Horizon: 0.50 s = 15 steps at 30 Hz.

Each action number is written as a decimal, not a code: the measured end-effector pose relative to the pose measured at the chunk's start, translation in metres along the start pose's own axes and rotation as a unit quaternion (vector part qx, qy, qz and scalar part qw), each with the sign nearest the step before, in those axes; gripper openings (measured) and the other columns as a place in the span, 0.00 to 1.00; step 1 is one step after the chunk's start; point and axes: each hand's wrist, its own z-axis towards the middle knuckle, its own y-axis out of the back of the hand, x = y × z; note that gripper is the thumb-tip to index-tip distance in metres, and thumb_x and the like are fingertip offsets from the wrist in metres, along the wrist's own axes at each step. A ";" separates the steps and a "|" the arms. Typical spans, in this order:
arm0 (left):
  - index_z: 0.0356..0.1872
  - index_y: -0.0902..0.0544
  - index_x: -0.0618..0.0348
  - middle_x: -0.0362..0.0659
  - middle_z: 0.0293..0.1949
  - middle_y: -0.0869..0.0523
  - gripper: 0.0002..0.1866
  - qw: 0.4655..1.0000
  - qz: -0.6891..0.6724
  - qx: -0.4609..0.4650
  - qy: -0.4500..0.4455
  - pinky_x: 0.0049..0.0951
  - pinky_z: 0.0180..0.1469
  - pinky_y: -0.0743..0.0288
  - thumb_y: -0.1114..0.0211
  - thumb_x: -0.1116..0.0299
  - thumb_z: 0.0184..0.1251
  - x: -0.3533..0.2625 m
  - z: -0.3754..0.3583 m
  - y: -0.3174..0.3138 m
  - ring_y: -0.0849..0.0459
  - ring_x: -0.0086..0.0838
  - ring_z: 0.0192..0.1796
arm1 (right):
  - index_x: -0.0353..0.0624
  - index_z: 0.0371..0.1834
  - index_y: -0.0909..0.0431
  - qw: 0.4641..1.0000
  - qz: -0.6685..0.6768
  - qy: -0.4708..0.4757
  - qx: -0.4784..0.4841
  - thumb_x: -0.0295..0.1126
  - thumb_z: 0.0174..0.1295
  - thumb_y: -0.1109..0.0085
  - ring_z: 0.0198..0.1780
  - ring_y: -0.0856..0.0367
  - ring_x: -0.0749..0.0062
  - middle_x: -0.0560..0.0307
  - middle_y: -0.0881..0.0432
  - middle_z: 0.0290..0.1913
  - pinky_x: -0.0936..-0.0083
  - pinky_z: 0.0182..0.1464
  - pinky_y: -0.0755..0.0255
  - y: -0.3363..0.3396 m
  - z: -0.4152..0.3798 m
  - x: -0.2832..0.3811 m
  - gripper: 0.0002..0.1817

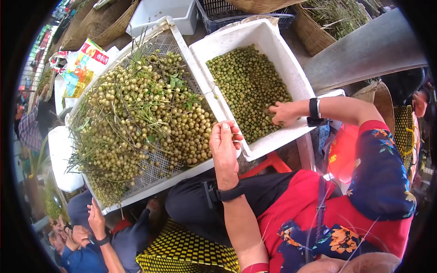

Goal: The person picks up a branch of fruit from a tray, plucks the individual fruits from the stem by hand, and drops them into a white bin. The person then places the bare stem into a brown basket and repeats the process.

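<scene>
My left hand (224,144) is raised over the border between a white-framed mesh tray (157,162) and a white foam box (291,63). Its fingers are curled inward; whether anything small is in them is hidden. My right hand (287,113) reaches into the box, fingers bent down onto loose, small round green-brown fruits (246,82). What its fingertips pinch, if anything, cannot be made out. On the tray, left of my left hand, lies a heap of round yellow-brown fruits (150,104) with thin stems and some green leaves. Both wrists wear black straps.
Another person's hand (96,220) is beside the tray's lower left corner. A yellow-and-black woven basket (182,248) stands below the tray. Behind are a white tub (164,13), a dark blue crate (223,11) and a wicker basket (314,34). A grey metal post (364,48) slants at right.
</scene>
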 end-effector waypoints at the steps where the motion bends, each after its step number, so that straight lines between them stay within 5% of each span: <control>1: 0.43 0.22 0.56 0.36 0.33 0.20 0.11 1.000 -0.011 0.001 -0.004 0.16 0.28 0.32 0.48 0.61 0.78 0.000 0.001 0.000 0.24 0.17 0.30 | 0.50 0.46 0.19 1.000 -0.001 0.000 0.001 0.30 0.48 0.35 0.57 0.33 0.46 0.46 0.35 0.58 0.53 0.50 0.26 -0.002 0.000 -0.012 0.18; 3: 0.43 0.22 0.56 0.36 0.33 0.20 0.11 1.000 -0.027 0.000 -0.006 0.16 0.28 0.32 0.48 0.62 0.78 0.001 0.003 -0.002 0.23 0.17 0.29 | 0.47 0.37 0.17 0.993 0.017 0.026 0.115 0.30 0.48 0.36 0.52 0.28 0.52 0.48 0.26 0.51 0.59 0.48 0.25 0.000 0.004 -0.042 0.11; 4: 0.43 0.22 0.56 0.35 0.33 0.20 0.11 1.000 -0.024 0.004 -0.007 0.16 0.28 0.32 0.48 0.62 0.78 0.001 0.003 -0.003 0.23 0.17 0.30 | 0.45 0.33 0.16 0.985 -0.096 0.053 0.131 0.29 0.48 0.39 0.42 0.21 0.57 0.50 0.19 0.35 0.62 0.42 0.25 0.016 0.004 -0.043 0.08; 6: 0.43 0.22 0.56 0.35 0.33 0.20 0.11 1.000 -0.018 0.008 -0.006 0.16 0.29 0.32 0.48 0.62 0.78 0.001 0.002 -0.003 0.23 0.17 0.30 | 0.42 0.28 0.18 0.996 -0.029 -0.079 0.036 0.28 0.49 0.41 0.33 0.19 0.54 0.48 0.20 0.25 0.59 0.38 0.25 0.044 0.004 -0.048 0.05; 8: 0.43 0.22 0.56 0.35 0.33 0.20 0.11 1.000 -0.013 0.004 -0.008 0.17 0.29 0.31 0.48 0.62 0.78 -0.001 0.003 -0.003 0.22 0.17 0.30 | 0.40 0.29 0.19 0.954 0.023 -0.088 -0.286 0.27 0.51 0.44 0.30 0.18 0.51 0.46 0.20 0.26 0.57 0.36 0.26 0.045 0.020 -0.060 0.05; 9: 0.43 0.22 0.56 0.35 0.33 0.20 0.11 1.000 -0.013 0.003 -0.010 0.17 0.29 0.31 0.48 0.62 0.78 -0.001 0.003 -0.003 0.22 0.17 0.30 | 0.40 0.29 0.19 0.954 0.021 -0.087 -0.287 0.27 0.51 0.44 0.30 0.18 0.51 0.46 0.20 0.26 0.57 0.36 0.26 0.046 0.031 -0.067 0.05; 11: 0.43 0.21 0.56 0.35 0.33 0.20 0.11 1.000 -0.012 -0.004 -0.012 0.17 0.29 0.31 0.48 0.62 0.78 0.000 0.004 -0.001 0.22 0.17 0.30 | 0.38 0.30 0.21 0.880 0.179 -0.065 -0.435 0.28 0.53 0.42 0.33 0.18 0.49 0.46 0.18 0.28 0.58 0.38 0.26 0.051 0.054 -0.075 0.05; 15: 0.43 0.21 0.56 0.35 0.33 0.20 0.11 1.000 -0.004 -0.005 -0.012 0.17 0.30 0.30 0.49 0.63 0.78 0.000 0.003 0.000 0.22 0.17 0.30 | 0.38 0.32 0.22 0.887 0.177 -0.123 -0.409 0.31 0.52 0.37 0.38 0.18 0.49 0.45 0.18 0.30 0.58 0.41 0.26 0.053 0.067 -0.070 0.09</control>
